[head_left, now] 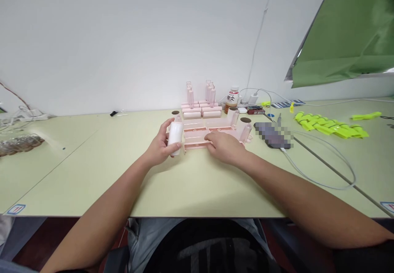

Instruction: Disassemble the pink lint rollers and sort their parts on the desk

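Note:
My left hand (pixel 162 145) is wrapped around a white roll (pixel 175 135), which looks like a sticky lint-roller refill, held tilted above the table. In front of me lie several open pink plastic cases (pixel 197 145) in rows, with clear pinkish lids. My right hand (pixel 224 145) is on the front case, its fingers bent and closed at the rim; the fingertips are partly hidden. More rolls with brown cores stand around the cases: one roll (pixel 245 127) at the right, another roll (pixel 233 117) behind it, and one behind my left hand.
Assembled pink rollers (pixel 201 111) with upright handles stand by the wall, beside a labelled bottle (pixel 232 99). To the right lie a phone (pixel 271 135) with a white cable (pixel 320 184) and yellow-green strips (pixel 329 126). Brown plastic-wrapped items (pixel 21 143) are far left.

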A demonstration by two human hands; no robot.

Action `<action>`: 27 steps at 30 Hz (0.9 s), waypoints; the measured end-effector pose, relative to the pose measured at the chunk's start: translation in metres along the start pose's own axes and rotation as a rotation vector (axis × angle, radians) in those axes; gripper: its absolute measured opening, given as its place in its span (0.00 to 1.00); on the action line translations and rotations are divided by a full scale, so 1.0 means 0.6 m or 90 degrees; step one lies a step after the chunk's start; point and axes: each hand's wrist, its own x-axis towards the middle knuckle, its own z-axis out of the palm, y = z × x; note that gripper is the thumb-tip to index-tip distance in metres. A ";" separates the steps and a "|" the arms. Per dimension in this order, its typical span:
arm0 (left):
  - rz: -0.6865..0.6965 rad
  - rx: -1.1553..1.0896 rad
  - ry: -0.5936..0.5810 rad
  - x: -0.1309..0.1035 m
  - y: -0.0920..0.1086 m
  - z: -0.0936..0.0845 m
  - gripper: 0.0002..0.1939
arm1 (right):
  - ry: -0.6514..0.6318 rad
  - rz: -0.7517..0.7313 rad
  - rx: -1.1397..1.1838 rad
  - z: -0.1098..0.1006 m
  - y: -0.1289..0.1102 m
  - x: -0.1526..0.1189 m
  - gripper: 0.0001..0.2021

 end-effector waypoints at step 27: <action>-0.035 -0.057 -0.034 0.002 0.001 0.000 0.40 | -0.043 -0.096 0.419 0.017 -0.035 -0.018 0.03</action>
